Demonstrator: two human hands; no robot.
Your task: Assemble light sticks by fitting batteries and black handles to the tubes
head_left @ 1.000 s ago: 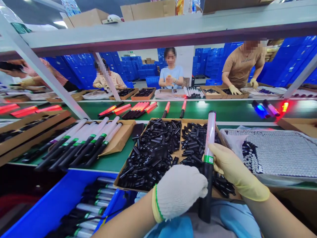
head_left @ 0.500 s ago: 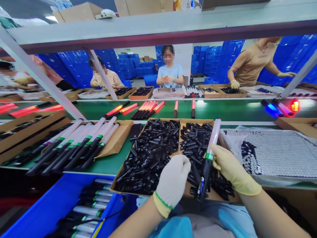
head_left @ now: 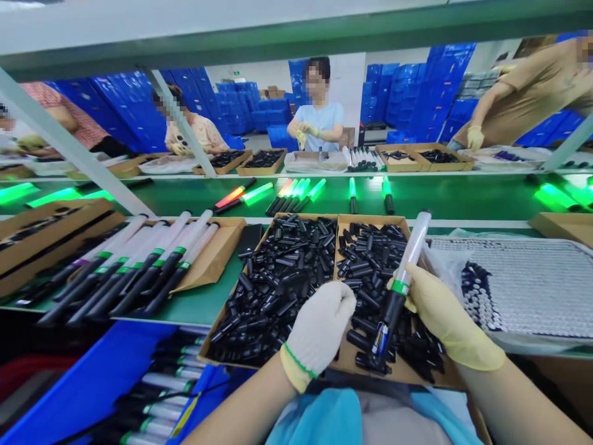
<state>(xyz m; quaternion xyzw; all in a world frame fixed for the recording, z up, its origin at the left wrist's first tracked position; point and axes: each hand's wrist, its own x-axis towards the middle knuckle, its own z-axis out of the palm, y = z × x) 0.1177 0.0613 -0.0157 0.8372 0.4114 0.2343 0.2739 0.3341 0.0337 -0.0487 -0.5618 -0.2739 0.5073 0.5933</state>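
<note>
In my right hand (head_left: pixel 445 315), in a yellow glove, is a light baton (head_left: pixel 417 238) with a clear tube, a green band and a black handle. It leans, tube end up and away from me. A battery (head_left: pixel 380 339) shows in the open side of the handle near its lower end. My left hand (head_left: pixel 319 327), in a white knit glove over a yellow one, is closed with fingers curled, left of the handle. What its fingers hold, if anything, is hidden. Both hands are over cardboard trays of small black plastic parts (head_left: pixel 278 278).
Several batons (head_left: pixel 162 253) lie at the left, above a blue bin (head_left: pixel 92 383) holding more. A tray of silver-ended batteries (head_left: pixel 537 284) is at the right. Lit batons (head_left: pixel 301 188) lie on the green conveyor (head_left: pixel 417 194). Co-workers (head_left: pixel 319 117) sit or stand beyond; a shelf beam (head_left: pixel 278 37) crosses overhead.
Most lit batons on the conveyor have turned from red to green. The held baton's battery side shows more plainly. My left hand stays closed. The co-worker at far right leans further right.
</note>
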